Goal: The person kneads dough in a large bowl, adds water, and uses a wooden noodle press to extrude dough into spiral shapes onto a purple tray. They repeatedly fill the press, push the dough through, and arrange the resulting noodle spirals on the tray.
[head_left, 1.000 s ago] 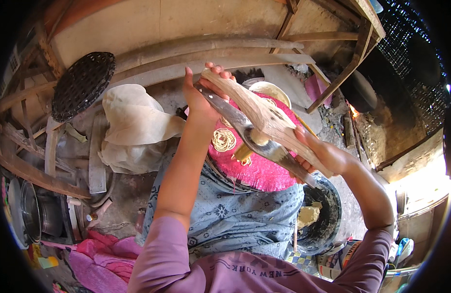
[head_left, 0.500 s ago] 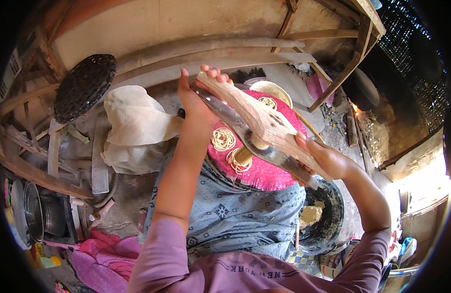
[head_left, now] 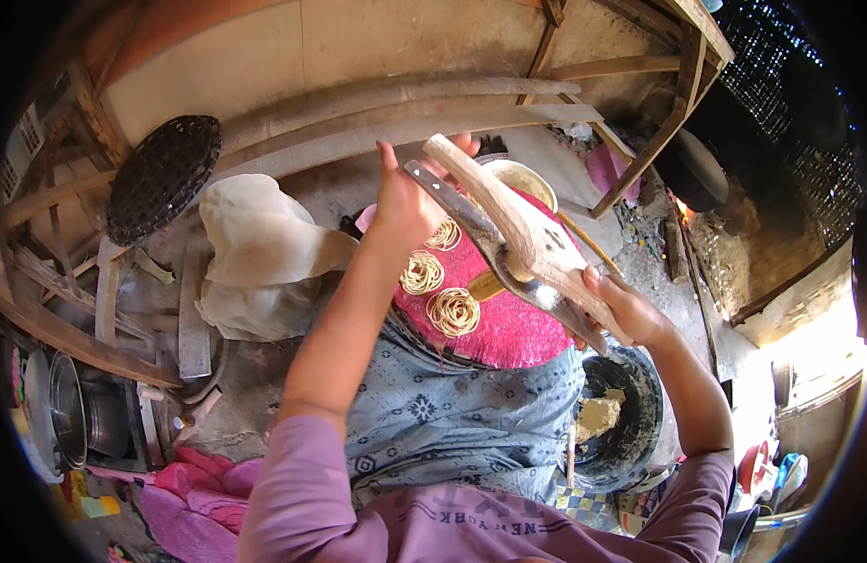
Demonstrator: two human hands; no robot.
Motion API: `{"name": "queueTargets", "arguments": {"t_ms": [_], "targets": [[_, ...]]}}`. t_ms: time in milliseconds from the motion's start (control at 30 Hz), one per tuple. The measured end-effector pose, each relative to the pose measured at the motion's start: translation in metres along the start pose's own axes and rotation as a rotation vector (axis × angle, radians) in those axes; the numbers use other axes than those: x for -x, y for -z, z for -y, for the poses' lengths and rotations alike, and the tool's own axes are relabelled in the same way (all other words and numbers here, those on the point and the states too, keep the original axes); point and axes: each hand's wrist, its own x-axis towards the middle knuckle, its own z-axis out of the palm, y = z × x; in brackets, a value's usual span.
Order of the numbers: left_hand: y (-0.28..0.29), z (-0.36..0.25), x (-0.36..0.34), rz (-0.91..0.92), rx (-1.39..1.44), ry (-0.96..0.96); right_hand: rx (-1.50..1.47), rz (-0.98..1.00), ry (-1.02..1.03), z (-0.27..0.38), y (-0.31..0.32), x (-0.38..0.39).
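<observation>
With both hands I hold a two-handled dough press, a pale wooden bar over a dark, worn lower bar. A brass-coloured cylinder shows beneath it. My left hand is at the far left end, thumb raised and fingers partly hidden behind the bars. My right hand grips the near right ends. Below the press lies a round, bright pink sheet. On its left part rest several coils of thin noodle-like dough, the nearest coil lying just left of the cylinder.
Right of my lap stands a black basin with a lump of dough. A pale bowl sits beyond the pink sheet. Cream cloth or plastic is at left, below a dark woven tray. A fire burns at right.
The press has shifted right, and its cylinder has moved off the nearest coil, which now lies fully in sight. My left hand has moved right, its fingers now farther behind the bar.
</observation>
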Motion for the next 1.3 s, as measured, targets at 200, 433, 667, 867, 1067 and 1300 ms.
{"name": "queueTargets", "arguments": {"t_ms": [200,433,667,867,1067,1300], "targets": [[0.027,0.030,0.046,0.088,-1.301,0.321,-0.002,0.068,0.060,-0.009,-0.001,0.007],[0.042,0.042,0.046,0.175,-1.145,0.576,-0.072,0.016,0.153,-0.015,-0.006,0.007],[0.035,0.040,0.053,0.285,-1.626,0.158,-0.101,-0.036,0.170,-0.026,0.004,0.001],[0.031,0.033,0.100,0.329,-1.956,-0.159,-0.106,-0.112,0.197,-0.034,0.008,0.008],[-0.008,-0.006,0.081,0.239,-1.788,-0.327,-0.124,-0.020,0.285,-0.030,0.011,0.014],[-0.042,-0.039,-0.019,0.350,0.182,-0.092,-0.349,0.132,-0.010,0.010,0.018,-0.007]]}}
